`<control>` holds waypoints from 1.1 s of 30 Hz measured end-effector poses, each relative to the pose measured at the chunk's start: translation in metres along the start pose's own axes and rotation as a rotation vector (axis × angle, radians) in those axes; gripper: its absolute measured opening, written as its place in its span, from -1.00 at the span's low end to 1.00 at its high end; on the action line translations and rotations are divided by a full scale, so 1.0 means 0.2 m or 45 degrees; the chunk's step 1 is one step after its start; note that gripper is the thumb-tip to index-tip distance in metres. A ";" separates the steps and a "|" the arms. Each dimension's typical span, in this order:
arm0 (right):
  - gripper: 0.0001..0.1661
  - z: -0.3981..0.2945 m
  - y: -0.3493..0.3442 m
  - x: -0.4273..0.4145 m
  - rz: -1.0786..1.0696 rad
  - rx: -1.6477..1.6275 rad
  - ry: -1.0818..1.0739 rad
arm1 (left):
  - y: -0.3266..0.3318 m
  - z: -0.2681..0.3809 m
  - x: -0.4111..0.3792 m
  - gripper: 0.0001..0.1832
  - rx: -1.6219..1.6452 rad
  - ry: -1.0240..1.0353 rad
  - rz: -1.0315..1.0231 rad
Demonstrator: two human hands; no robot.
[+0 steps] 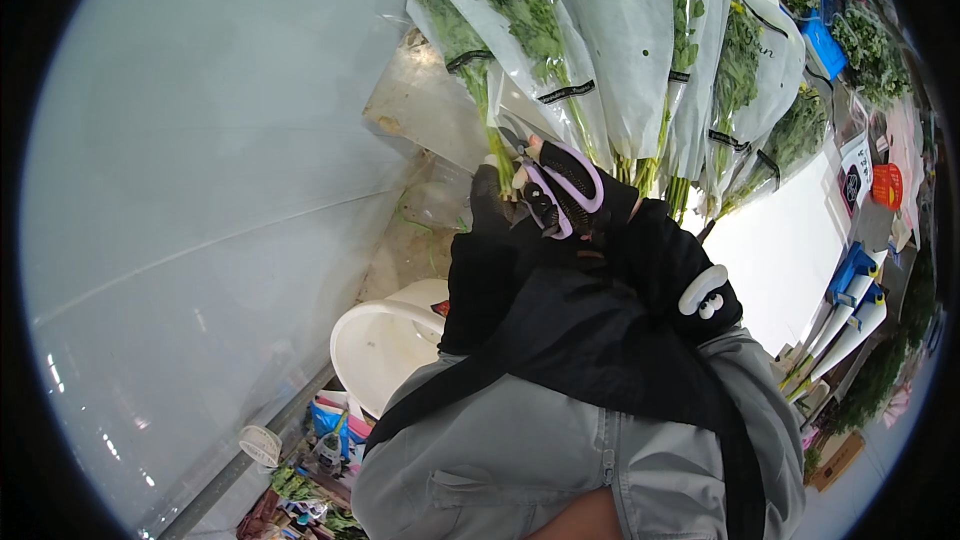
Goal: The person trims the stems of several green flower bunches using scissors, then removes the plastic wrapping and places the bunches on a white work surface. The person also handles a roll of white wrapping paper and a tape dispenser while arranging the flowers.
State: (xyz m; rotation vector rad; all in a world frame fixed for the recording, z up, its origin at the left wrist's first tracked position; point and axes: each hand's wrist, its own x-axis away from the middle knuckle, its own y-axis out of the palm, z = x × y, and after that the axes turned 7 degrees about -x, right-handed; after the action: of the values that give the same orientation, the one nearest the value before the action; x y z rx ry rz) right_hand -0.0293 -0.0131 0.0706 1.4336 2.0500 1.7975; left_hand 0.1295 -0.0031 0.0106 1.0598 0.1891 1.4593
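In a black fingerless glove, my left hand [489, 195] grips the stems [484, 109] of the leftmost wrapped flower bunch near their cut ends. My right hand [561, 162], gloved alike, holds scissors with lilac handles [594, 195]. Their dark blades [512, 132] lie beside the stems; whether they touch cannot be told. That bunch sits in a clear-and-white sleeve [442, 19] with a black printed band. Just right of it lies another sleeved bunch [525, 22] with yellow blooms and green leaves.
More sleeved bunches [739, 79] fan out over a white surface [780, 262]. A white bucket [386, 356] stands by my left leg, near a pale plastic sheet wall [202, 165]. At right are a red basket [887, 186] and loose greenery [866, 52]. Clutter lies low at left.
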 end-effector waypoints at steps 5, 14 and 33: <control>-0.43 0.02 -0.06 0.00 -0.032 0.006 0.078 | -0.14 0.00 -0.07 -0.62 -0.227 0.103 -0.063; -0.42 0.05 -0.08 -0.09 -0.231 -0.317 0.261 | -0.21 0.01 -0.06 -0.61 0.079 0.036 -0.313; -0.46 0.06 0.05 -0.18 0.224 0.566 -0.121 | -0.29 0.01 -0.10 -0.66 -0.665 0.127 0.071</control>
State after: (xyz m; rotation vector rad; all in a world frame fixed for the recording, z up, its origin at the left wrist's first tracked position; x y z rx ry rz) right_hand 0.0037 -0.0284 0.0577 1.8153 2.4448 1.3382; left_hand 0.1675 -0.0069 -0.0367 0.5716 -0.1488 1.5023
